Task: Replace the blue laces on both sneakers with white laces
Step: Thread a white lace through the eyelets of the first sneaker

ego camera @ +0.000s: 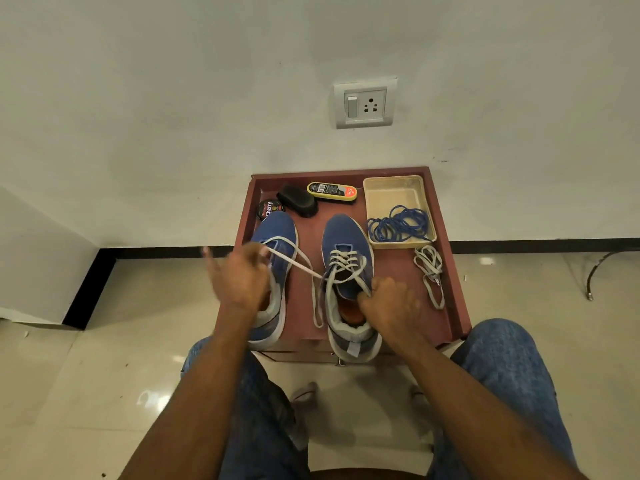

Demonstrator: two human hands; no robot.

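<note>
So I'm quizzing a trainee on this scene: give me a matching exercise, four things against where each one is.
Things:
1. blue laces
2. spare white lace
3. polish tin
4. left hand

Places:
A. table's back left corner
B. over the left sneaker
C. in the tray
D. on the table, right of the right sneaker

Pairs: 1-C, 2-D, 3-A, 4-B

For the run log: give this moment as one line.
left hand: pulling white lace | right hand: steadying right sneaker | blue laces: in tray
</note>
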